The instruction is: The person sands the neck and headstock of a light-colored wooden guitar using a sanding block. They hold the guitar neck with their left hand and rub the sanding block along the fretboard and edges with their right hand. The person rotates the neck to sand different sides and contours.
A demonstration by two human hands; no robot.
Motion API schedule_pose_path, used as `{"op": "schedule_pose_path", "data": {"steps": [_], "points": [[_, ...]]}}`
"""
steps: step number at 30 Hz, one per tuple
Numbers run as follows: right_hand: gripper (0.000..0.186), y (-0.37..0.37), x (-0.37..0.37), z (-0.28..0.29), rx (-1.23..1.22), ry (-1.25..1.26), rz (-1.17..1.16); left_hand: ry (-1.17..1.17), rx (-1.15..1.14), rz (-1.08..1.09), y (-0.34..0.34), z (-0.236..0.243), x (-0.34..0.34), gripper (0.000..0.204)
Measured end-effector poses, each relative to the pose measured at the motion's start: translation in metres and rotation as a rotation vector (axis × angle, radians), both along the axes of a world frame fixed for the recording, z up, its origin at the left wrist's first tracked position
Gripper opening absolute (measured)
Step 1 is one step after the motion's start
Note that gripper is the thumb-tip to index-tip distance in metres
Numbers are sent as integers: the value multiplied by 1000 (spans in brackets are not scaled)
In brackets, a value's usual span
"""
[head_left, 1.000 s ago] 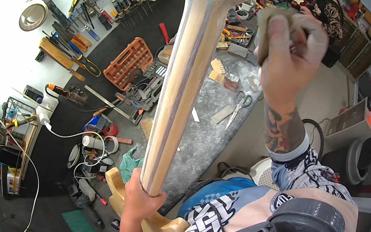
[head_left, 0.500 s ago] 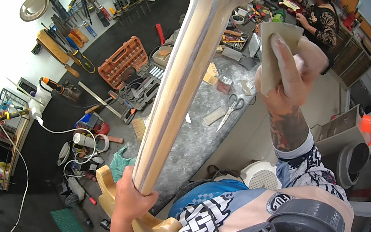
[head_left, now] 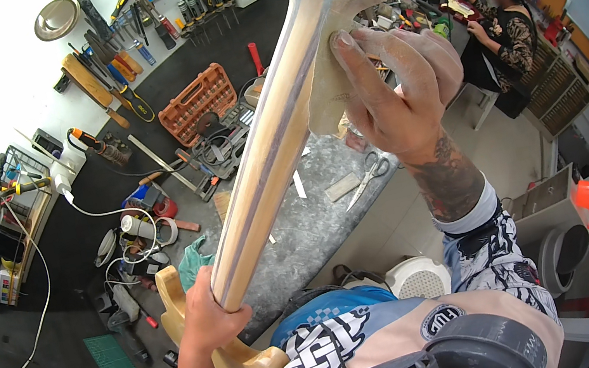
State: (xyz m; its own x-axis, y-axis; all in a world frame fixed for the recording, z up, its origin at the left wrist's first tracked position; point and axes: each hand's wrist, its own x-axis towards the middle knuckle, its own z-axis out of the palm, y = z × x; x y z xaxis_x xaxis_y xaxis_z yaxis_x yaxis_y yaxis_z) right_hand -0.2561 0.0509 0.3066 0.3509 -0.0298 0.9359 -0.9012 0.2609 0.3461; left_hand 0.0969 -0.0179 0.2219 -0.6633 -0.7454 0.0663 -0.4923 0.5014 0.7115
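Observation:
A pale wooden guitar neck [head_left: 269, 158] with dark stripes rises diagonally to a headstock with round holes at the top. My left hand [head_left: 207, 314] grips its lower end, next to the curved wooden body [head_left: 251, 361] behind my forearm. My right hand [head_left: 394, 79] holds a tan sheet of sandpaper [head_left: 327, 99] against the right side of the neck, just below the headstock, with dust on the fingers.
A grey worktable [head_left: 301, 246] carries scissors [head_left: 367, 181], an orange socket case [head_left: 194, 103], cords and several tools. More tools hang on the white wall [head_left: 14, 68]. At the upper right, a co-worker [head_left: 512, 35] holds a red object. A white stool [head_left: 413, 277] stands below.
My right hand has moved leftward and up with the sandpaper, from beside the neck onto it just below the headstock. My left hand keeps its grip.

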Motion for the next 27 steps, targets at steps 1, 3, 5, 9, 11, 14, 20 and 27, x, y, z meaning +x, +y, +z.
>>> {"op": "schedule_pose_path", "data": {"steps": [1,3,5,9,11,14,20,27], "points": [[29,-3,-4,1,-5,26,-1,-10,-4,5,0,1,0,46],[30,-5,-11,2,-7,74,-1,-12,-11,5,0,1,0,46],[32,-6,-16,5,-3,115,-11,8,-20,-3,0,0,-1,46],[33,-10,-19,3,11,139,-52,-15,-16,3,0,2,1,47],[32,-9,-20,2,41,132,-62,1,-8,-5,0,-1,-1,48],[26,-11,-20,6,-2,188,16,-38,-26,-7,0,-2,0,49],[37,-4,-29,5,-11,176,-169,-21,-1,1,1,-1,-1,48],[40,-1,-34,7,22,207,-215,21,5,3,1,-3,-1,47]]}}
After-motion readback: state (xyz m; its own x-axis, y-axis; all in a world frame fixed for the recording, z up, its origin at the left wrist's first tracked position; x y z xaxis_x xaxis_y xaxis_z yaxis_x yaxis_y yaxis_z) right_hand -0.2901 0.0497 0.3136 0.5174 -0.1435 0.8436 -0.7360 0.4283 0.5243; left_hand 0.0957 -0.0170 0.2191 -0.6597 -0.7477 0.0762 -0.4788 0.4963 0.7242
